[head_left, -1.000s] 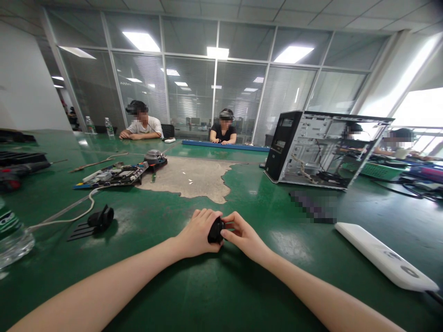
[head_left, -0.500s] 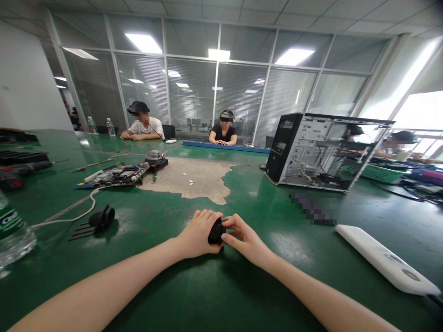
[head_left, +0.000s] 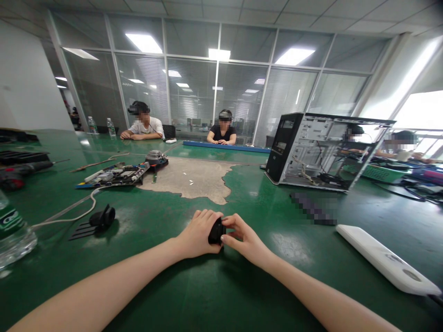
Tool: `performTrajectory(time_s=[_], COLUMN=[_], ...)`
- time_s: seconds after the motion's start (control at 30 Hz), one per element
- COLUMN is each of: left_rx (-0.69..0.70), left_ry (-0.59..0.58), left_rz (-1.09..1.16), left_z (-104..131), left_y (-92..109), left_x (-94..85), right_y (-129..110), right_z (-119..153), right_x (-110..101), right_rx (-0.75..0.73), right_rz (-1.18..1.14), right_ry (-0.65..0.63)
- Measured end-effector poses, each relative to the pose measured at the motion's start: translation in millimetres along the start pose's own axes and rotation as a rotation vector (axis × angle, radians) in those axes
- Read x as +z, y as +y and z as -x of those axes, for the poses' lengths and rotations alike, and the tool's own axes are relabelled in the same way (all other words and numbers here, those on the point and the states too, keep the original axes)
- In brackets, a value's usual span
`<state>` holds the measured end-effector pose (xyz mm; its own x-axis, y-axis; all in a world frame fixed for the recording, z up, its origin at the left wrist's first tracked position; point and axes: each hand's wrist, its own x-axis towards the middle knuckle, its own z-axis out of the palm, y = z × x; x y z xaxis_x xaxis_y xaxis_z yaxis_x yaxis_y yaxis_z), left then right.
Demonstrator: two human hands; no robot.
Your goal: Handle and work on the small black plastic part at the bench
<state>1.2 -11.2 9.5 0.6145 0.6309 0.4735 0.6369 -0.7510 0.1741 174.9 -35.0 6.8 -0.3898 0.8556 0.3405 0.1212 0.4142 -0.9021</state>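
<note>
Both of my hands rest on the green table [head_left: 214, 286] near its middle, holding one small black object [head_left: 216, 232] between them. My left hand [head_left: 198, 233] wraps around its left side with the fingers curled over the top. My right hand [head_left: 242, 239] pinches its right side with thumb and fingertips. Most of the black object is hidden by my fingers, so its shape is unclear.
An open computer case [head_left: 318, 150] stands at the back right. A white flat panel [head_left: 387, 260] lies at the right. A black part with a white cable [head_left: 101, 217], a circuit board [head_left: 116, 175] and a water bottle [head_left: 12, 230] sit on the left. Several people sit at the far side.
Almost nothing differs; the view has shifted very slightly and my hands stay in place on the black object.
</note>
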Motion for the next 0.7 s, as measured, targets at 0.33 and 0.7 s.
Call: performTrajectory(time_s=[0.33,0.7], left_rx=[-0.003,-0.007], left_ry=[0.001,0.013], left_rz=[0.011,0.015], left_z=[-0.4,-0.5], left_y=[-0.6,-0.6], left_x=[0.3,0.9], right_y=[3.8,3.7], right_z=[-1.0,-2.3], right_x=[-0.1,0.5], right_rx=[0.102,0.062], right_rz=[0.013,0.019], right_ry=[-0.006,0.054])
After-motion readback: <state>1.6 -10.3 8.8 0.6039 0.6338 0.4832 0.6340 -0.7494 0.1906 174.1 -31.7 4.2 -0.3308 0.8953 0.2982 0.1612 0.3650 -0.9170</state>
